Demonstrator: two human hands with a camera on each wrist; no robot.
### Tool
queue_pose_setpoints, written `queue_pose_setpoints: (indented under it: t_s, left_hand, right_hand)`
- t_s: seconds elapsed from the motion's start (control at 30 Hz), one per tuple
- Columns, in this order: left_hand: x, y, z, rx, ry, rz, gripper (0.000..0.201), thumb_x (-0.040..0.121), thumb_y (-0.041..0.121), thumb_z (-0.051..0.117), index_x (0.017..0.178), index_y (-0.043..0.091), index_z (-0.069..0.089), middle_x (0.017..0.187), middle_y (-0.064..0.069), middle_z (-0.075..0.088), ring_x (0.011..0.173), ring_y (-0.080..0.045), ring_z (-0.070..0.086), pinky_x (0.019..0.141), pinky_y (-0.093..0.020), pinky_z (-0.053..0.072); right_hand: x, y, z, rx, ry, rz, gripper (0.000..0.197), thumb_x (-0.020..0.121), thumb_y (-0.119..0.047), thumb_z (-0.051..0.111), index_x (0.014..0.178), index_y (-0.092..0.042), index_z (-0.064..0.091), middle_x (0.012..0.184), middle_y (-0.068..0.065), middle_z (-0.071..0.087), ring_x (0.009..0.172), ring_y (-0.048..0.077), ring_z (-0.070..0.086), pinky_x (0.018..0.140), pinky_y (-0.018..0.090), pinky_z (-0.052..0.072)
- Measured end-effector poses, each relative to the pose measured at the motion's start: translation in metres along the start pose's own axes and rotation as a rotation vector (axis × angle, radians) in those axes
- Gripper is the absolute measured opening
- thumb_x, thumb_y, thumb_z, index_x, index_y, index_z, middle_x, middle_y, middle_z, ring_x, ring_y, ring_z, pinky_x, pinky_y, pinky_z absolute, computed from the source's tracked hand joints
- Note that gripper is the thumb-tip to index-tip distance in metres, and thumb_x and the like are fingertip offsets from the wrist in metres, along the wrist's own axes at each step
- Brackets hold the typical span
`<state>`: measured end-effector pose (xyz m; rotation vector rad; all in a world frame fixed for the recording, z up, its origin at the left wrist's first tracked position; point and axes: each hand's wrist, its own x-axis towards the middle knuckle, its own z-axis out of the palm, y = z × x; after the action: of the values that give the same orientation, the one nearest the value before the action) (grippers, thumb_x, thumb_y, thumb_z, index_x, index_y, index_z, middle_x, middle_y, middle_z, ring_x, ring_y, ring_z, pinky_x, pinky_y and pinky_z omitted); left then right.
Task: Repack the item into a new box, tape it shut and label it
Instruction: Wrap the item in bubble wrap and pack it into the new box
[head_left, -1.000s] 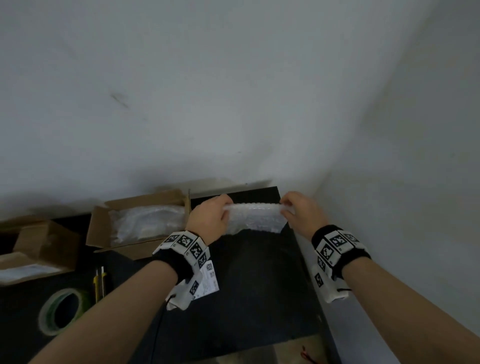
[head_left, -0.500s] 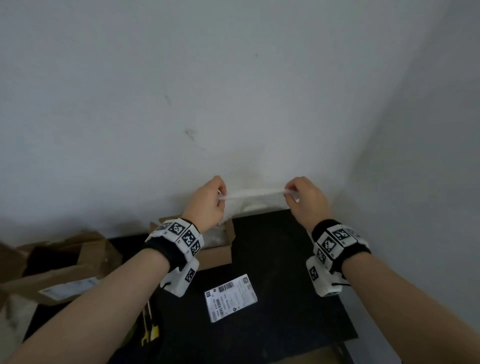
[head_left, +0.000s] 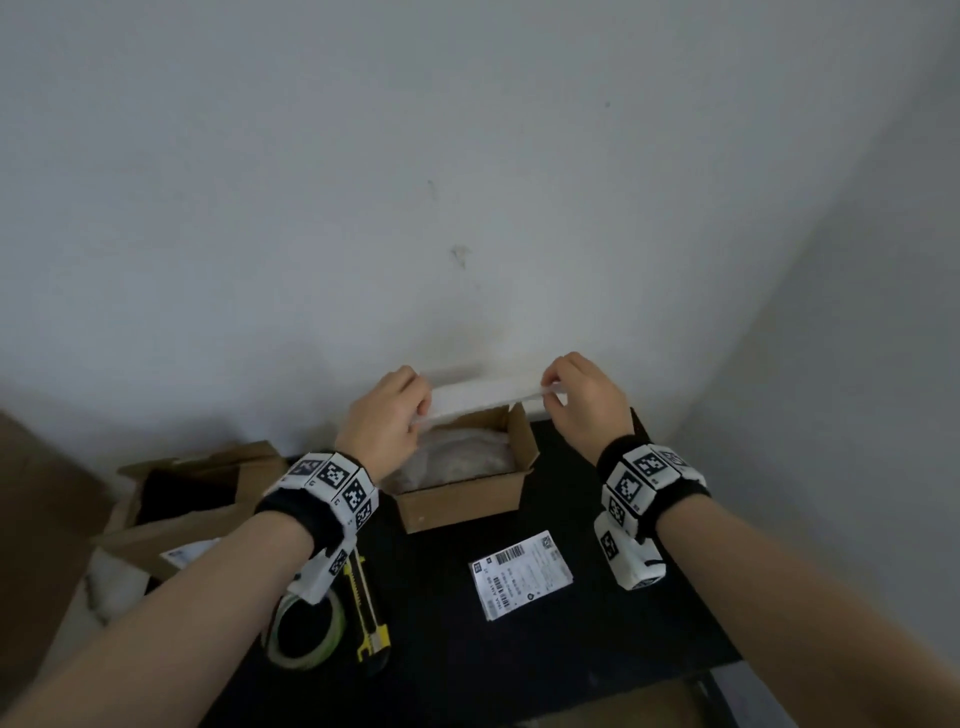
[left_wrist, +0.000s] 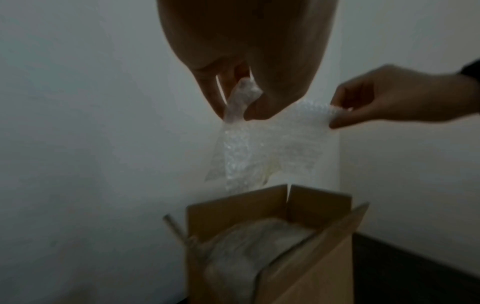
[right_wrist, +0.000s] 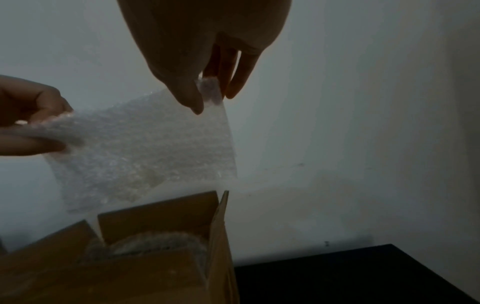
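A sheet of bubble wrap (head_left: 480, 397) hangs stretched between both hands above an open cardboard box (head_left: 462, 501) at the back of the black table. My left hand (head_left: 387, 421) pinches its left top corner; my right hand (head_left: 584, 397) pinches the right top corner. Inside the box lies an item wrapped in bubble wrap (head_left: 457, 457). From the left wrist, the bubble wrap sheet (left_wrist: 270, 144) dangles just over the box (left_wrist: 298, 257). Seen from the right wrist, the sheet (right_wrist: 145, 148) ends above the box's rear flap (right_wrist: 158, 218). A shipping label (head_left: 519, 574) lies flat in front of the box.
A second open cardboard box (head_left: 176, 509) with a label on its side stands at the left. A tape roll (head_left: 306, 631) and a yellow utility knife (head_left: 366, 608) lie near my left forearm. White walls close in behind and on the right; the table edge (head_left: 727, 654) runs at the right.
Both hands have carried the bubble wrap sheet leftward to hang over the small box. The head view dropped, showing the label, tape and knife.
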<state>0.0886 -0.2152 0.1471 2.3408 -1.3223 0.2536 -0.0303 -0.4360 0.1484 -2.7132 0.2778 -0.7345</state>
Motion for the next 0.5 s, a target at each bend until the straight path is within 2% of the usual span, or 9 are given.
queue_pose_setpoints:
  t_s: [0.1, 0.2, 0.33, 0.5]
  left_hand:
    - [-0.014, -0.013, 0.002, 0.169, -0.055, 0.08, 0.04, 0.047, -0.015, 0.07, 0.072, 0.01, 0.051, 0.081, -0.008, 0.054, 0.068, -0.026, 0.054, 0.051, -0.029, 0.039]
    - [-0.026, -0.02, 0.011, 0.319, -0.153, 0.112, 0.05, 0.035, -0.007, 0.078, 0.078, 0.009, 0.06, 0.084, -0.008, 0.06, 0.073, -0.026, 0.061, 0.06, -0.031, 0.051]
    - [-0.039, -0.031, 0.032, 0.36, -0.284, 0.129, 0.062, 0.031, -0.004, 0.081, 0.087, 0.014, 0.062, 0.09, -0.004, 0.062, 0.08, -0.022, 0.062, 0.069, -0.029, 0.053]
    - [-0.045, -0.033, 0.043, 0.315, -0.405, 0.097, 0.065, 0.035, -0.007, 0.079, 0.094, 0.015, 0.064, 0.093, -0.003, 0.063, 0.083, -0.021, 0.064, 0.068, -0.028, 0.052]
  right_hand:
    - [0.001, -0.005, 0.018, -0.005, -0.034, -0.121, 0.018, 0.066, 0.007, 0.068, 0.074, -0.007, 0.06, 0.078, 0.008, 0.061, 0.067, 0.025, 0.058, 0.053, 0.032, 0.048]
    - [-0.002, -0.005, 0.034, -0.056, -0.127, -0.23, 0.018, 0.063, 0.008, 0.066, 0.07, -0.006, 0.059, 0.073, 0.008, 0.06, 0.06, 0.025, 0.056, 0.053, 0.028, 0.044]
    - [-0.016, 0.007, 0.054, -0.118, -0.256, -0.338, 0.026, 0.056, 0.005, 0.076, 0.072, -0.007, 0.059, 0.073, 0.009, 0.06, 0.06, 0.024, 0.057, 0.055, 0.028, 0.046]
    - [-0.025, 0.017, 0.069, -0.143, -0.407, -0.359, 0.034, 0.051, 0.006, 0.081, 0.077, -0.007, 0.064, 0.079, 0.009, 0.063, 0.064, 0.024, 0.061, 0.054, 0.032, 0.053]
